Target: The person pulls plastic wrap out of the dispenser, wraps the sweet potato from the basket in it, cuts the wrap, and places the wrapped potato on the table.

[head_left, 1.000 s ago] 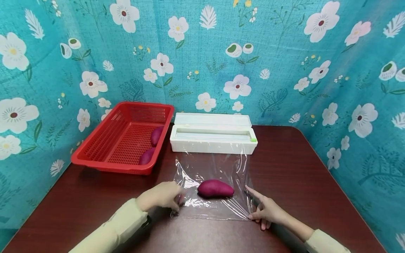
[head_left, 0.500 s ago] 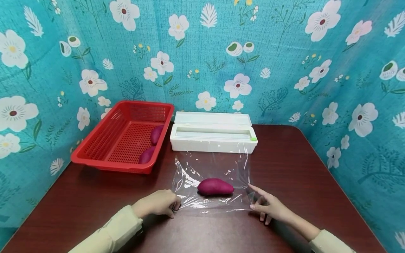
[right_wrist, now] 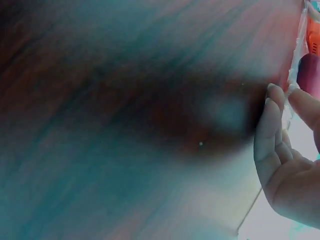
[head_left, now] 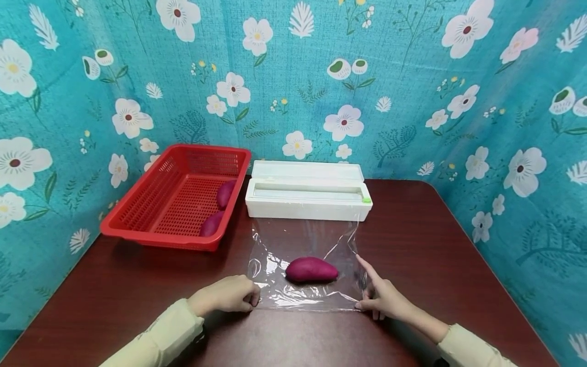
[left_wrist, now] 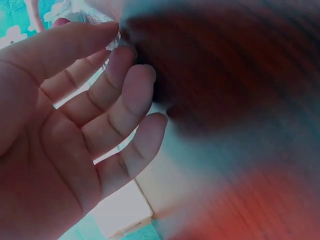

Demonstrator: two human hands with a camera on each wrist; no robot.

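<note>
A purple sweet potato (head_left: 311, 269) lies on a sheet of clear plastic wrap (head_left: 316, 237) drawn out toward the person from a white dispenser box (head_left: 307, 209). At the wrap's near left corner, my left hand (head_left: 227, 294) pinches the film; the left wrist view shows thumb and index fingertip meeting at the film, other fingers curled. My right hand (head_left: 385, 298) pinches the near right corner between thumb and fingers, its index finger stretched along the right edge. The right wrist view shows the film edge beside the right hand (right_wrist: 287, 150), with the sweet potato (right_wrist: 310, 75) beyond.
A red plastic basket (head_left: 160, 238) stands at the back left, with one sweet potato (head_left: 224, 194) and another sweet potato (head_left: 212, 224) along its right side. The dispenser's lid (head_left: 307, 170) is raised. A flowered blue curtain (head_left: 403, 81) surrounds the dark wooden table (head_left: 412, 229).
My left hand has settled at the near left corner and gripped the film. The right hand has shifted slightly left with its corner. The film's creases have changed; the sweet potato stays in place.
</note>
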